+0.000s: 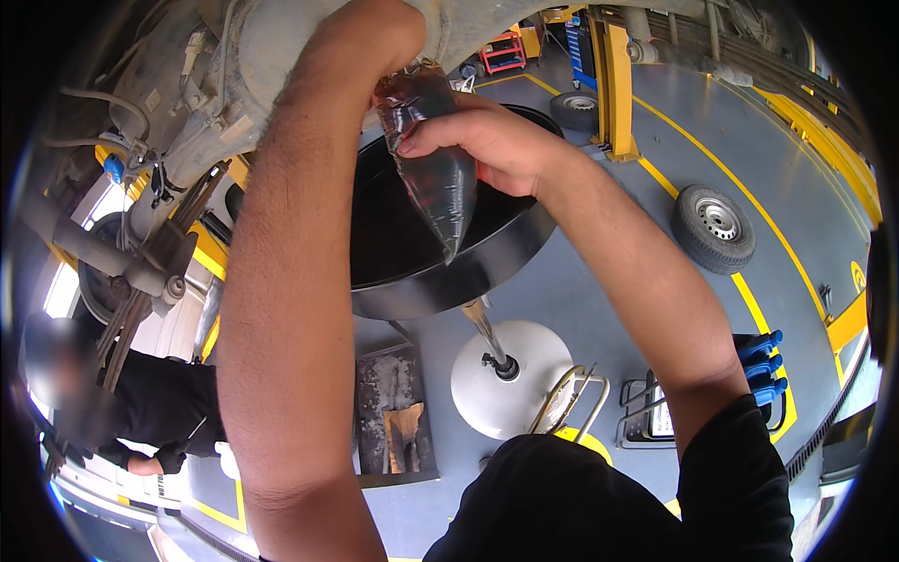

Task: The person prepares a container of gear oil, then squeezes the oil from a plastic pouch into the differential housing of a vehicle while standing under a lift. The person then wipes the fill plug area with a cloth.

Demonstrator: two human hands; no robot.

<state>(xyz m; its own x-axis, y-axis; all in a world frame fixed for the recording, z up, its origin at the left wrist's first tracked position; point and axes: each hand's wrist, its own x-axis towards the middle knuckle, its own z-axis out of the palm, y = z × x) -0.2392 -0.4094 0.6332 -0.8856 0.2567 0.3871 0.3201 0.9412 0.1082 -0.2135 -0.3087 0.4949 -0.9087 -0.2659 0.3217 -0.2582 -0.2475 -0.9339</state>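
A garage workshop with a grey floor (599,309) marked by yellow lines spreads below, and the underside of a raised vehicle (187,103) fills the upper left. At the far left a co-worker in black clothing (154,407) stands beneath the leaf springs and axle (140,281). Next comes the person's left forearm, rising from the lower edge up to the vehicle's underbody; the left hand (375,37) is at the top of a clear plastic pouch of dark red fluid (435,173), though whether its fingers are closed on anything cannot be told, since only the back of the hand shows. The pouch hangs point-down over a wide black drain pan (421,272), which sits on a chrome post above a white round tank (510,379). The right hand (496,140) is closed around the pouch's upper part, squeezing it between thumb and fingers. Further right, a loose wheel (714,228) lies on the floor beside a yellow line, another wheel (574,110) lies farther back near a yellow lift column (618,80), and blue handles (763,365) stick out by the right elbow.
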